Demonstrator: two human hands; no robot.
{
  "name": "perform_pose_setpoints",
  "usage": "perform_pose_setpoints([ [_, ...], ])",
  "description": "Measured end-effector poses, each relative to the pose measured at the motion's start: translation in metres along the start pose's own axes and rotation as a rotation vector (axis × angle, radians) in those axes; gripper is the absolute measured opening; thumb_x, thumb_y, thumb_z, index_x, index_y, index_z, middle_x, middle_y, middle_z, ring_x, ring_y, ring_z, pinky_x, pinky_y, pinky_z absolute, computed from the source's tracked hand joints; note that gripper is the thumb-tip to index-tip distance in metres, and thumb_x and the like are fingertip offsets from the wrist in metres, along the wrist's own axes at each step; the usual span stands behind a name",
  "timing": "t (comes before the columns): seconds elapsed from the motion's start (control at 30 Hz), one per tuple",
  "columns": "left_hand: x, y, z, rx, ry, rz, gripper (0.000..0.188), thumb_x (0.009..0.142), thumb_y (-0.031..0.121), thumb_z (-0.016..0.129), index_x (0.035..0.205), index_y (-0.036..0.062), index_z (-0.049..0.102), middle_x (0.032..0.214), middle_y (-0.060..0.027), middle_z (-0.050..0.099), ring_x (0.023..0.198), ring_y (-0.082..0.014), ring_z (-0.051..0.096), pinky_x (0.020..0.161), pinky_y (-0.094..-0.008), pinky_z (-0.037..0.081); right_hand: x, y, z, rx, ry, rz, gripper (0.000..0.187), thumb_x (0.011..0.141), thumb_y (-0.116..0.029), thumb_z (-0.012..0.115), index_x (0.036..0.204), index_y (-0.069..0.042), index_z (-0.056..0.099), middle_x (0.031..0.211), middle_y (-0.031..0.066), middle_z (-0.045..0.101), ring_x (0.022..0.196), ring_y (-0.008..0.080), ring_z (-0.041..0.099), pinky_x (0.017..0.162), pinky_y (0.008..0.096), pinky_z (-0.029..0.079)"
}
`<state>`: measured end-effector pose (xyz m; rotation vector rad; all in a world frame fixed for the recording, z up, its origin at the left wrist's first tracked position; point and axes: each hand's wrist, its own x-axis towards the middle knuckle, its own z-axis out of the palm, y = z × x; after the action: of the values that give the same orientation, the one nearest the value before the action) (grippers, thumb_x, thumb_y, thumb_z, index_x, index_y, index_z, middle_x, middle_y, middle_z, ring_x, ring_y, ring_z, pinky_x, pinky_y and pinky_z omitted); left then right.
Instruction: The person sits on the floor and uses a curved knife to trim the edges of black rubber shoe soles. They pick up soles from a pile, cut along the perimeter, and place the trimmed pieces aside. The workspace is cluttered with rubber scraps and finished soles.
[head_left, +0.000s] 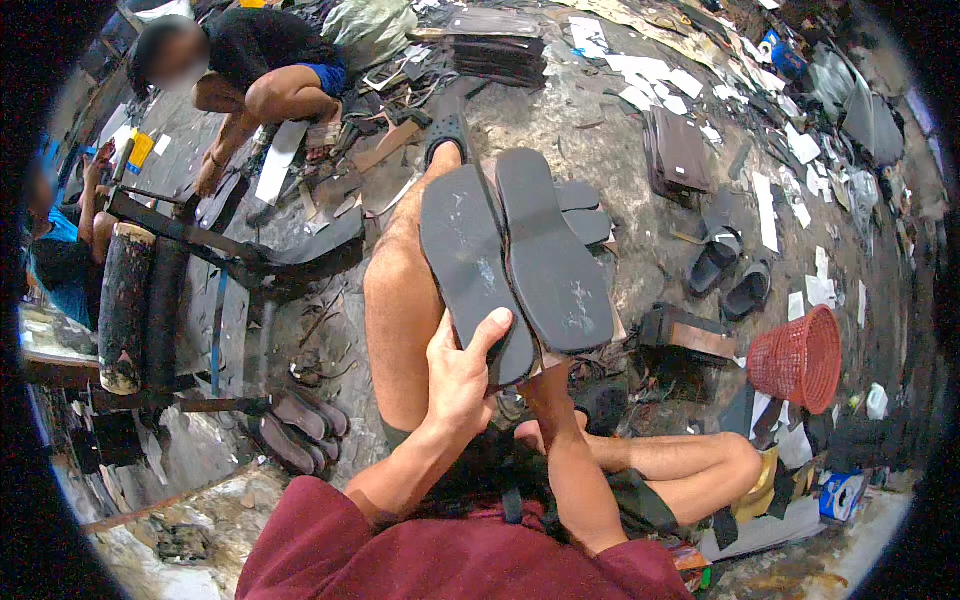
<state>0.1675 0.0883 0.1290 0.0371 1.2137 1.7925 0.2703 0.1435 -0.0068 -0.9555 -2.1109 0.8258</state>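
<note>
Two dark grey shoe soles lie side by side over my lap, scuffed with pale marks. My left hand (465,370) is closed on the heel of the left sole (465,250), its thumb pressed on top. The right sole (550,250) rests against it, overlapping a light brown sheet that shows at its edge. My right hand (545,390) holds the stack from below at the heel end; its fingers are mostly hidden under the soles. Smaller dark grey sole-like ends (585,212) stick out beneath the right sole.
Left stands a metal frame with a worn roller (127,305); several soles (300,430) lie below it. Two people crouch at far left. Right are stacked brown sheets (677,150), a pair of sandals (735,270), a dark block (690,333) and a red basket (797,358). Scraps litter the floor.
</note>
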Motion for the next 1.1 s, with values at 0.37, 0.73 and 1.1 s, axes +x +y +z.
perform_pose_setpoints([
  [0.37, -0.006, -0.004, -0.010, -0.004, -0.004, -0.023, 0.051, 0.088, 0.012, 0.075, 0.132, -0.0006, 0.052, 0.116, -0.0083, 0.063, 0.099, -0.0170, 0.064, 0.085, -0.0315, 0.055, 0.024, 0.020, -0.007, 0.501, -0.024, 0.123, 0.045, 0.098, -0.022, 0.061, 0.140, -0.006, 0.053, 0.135, 0.0110, 0.059, 0.124, 0.0254, 0.055, 0.105, 0.0393, 0.043],
  [0.73, -0.024, 0.023, -0.042, 0.516, -0.314, 0.086, 0.066, 0.085, 0.018, 0.078, 0.140, -0.0013, 0.047, 0.127, -0.0098, 0.061, 0.119, -0.0223, 0.058, 0.107, -0.0387, 0.042, 0.029, -0.016, -0.056, 0.142, -0.125, 0.011, 0.044, 0.098, -0.026, 0.060, 0.137, -0.007, 0.055, 0.129, 0.0104, 0.061, 0.117, 0.0238, 0.058, 0.099, 0.0382, 0.047],
  [1.1, -0.020, 0.048, -0.076, 0.121, -0.271, -0.264, 0.030, 0.096, 0.022, 0.067, 0.120, 0.0046, 0.063, 0.104, -0.0015, 0.071, 0.087, -0.0091, 0.067, 0.080, -0.0277, 0.055, -0.113, -0.048, -0.081, 0.127, -0.490, 0.533, 0.044, 0.094, -0.035, 0.064, 0.130, -0.010, 0.059, 0.112, 0.0108, 0.068, 0.101, 0.0243, 0.065, 0.090, 0.0404, 0.053],
])
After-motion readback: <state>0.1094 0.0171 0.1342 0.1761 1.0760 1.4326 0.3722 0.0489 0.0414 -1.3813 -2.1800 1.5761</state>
